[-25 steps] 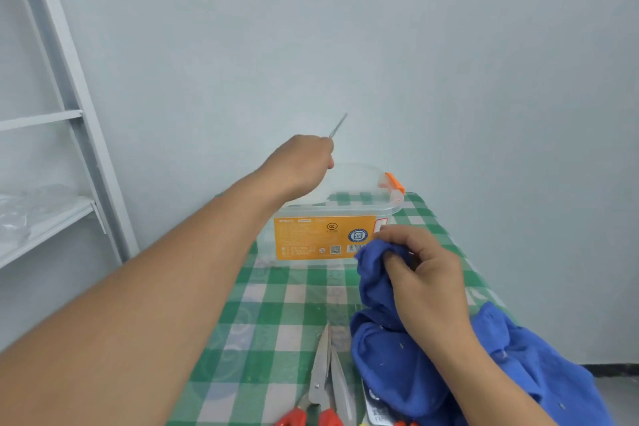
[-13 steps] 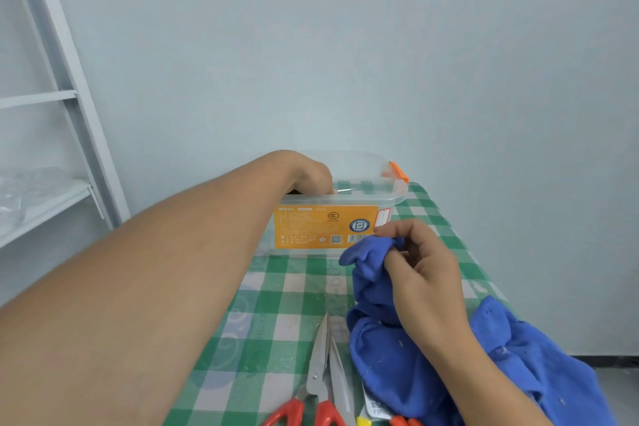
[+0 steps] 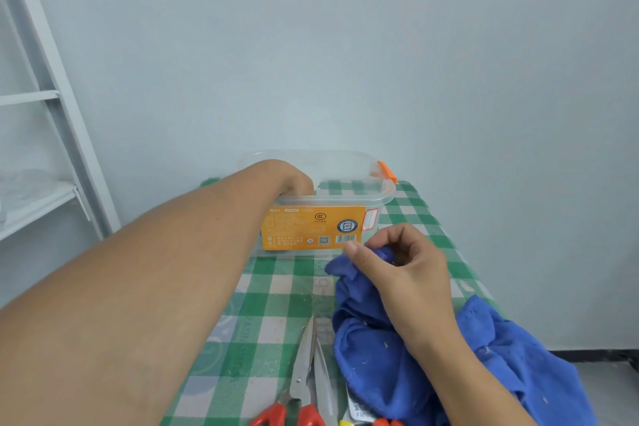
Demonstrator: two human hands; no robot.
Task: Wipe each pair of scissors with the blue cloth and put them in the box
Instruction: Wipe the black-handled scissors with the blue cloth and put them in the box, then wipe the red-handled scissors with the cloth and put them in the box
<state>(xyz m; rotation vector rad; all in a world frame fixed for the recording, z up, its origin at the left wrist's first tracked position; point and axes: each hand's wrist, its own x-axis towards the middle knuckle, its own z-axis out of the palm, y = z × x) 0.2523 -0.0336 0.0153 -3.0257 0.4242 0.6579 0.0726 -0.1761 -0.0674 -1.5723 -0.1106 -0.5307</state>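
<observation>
scissors: red-handled pair (image 3: pixel 304 367) flat on surface (image 3: pixel 276 287), touching blue cloth (image 3: pixel 373 356) | box (image 3: pixel 383 194): left hand (image 3: pixel 294 180) inside, fingers hidden, grasp cannot be told | right hand (image 3: pixel 404 270): fingers pinch cloth | risk: wrist snagging rim may tip box

The left forearm (image 3: pixel 155 287) is bare over its whole visible length, smooth, widest at the end farthest from the box (image 3: pixel 313 228) and narrowing to the wrist at the box's front rim. Of the left hand (image 3: pixel 294 178) only the rounded back shows above that rim (fingers hidden behind the wall). The right forearm (image 3: pixel 460 367) is bare, to the front right of the box. The right hand (image 3: pixel 404 270) is bare, with creased knuckles; its thumbnail (image 3: pixel 351 247) is short and rounded, just in front of the box's label.
</observation>
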